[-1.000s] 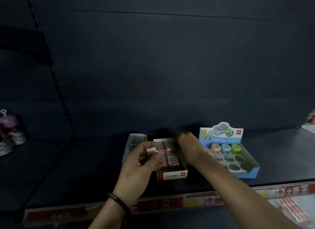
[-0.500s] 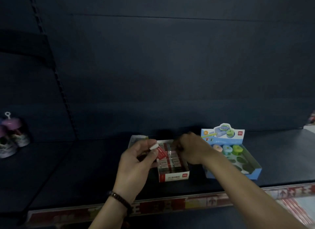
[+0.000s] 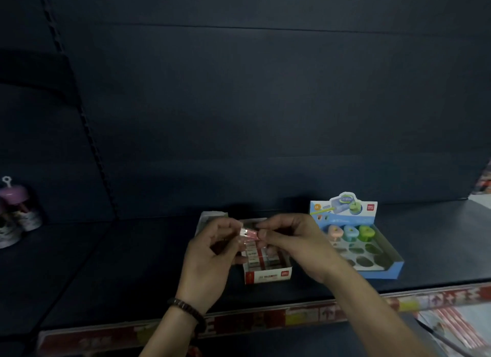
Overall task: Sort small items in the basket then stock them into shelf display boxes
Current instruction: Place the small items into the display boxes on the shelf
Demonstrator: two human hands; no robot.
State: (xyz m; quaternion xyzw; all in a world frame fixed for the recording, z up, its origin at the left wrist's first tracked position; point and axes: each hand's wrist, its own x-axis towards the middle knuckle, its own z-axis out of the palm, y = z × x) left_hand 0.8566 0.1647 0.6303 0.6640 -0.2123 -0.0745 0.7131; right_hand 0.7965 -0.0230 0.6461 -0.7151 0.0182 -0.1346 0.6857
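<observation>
A small red-and-white eraser (image 3: 249, 233) is held above the red-and-white eraser display box (image 3: 268, 275) on the dark shelf. My left hand (image 3: 212, 255) pinches its left end between thumb and fingers. My right hand (image 3: 292, 242) pinches its right end. The box holds rows of wrapped erasers, partly hidden by my hands. To the right stands a blue sharpener display box (image 3: 382, 270) with three sharpeners, pink, blue and green, in its back row and several empty slots.
A pale open carton (image 3: 210, 217) sits behind my left hand. Small bottles with a purple cap (image 3: 14, 210) stand at the far left of the shelf. A red price strip (image 3: 265, 319) runs along the shelf's front edge.
My right hand has left the back of the eraser box and come left to meet my left hand, and both now pinch the eraser that the left hand held alone.
</observation>
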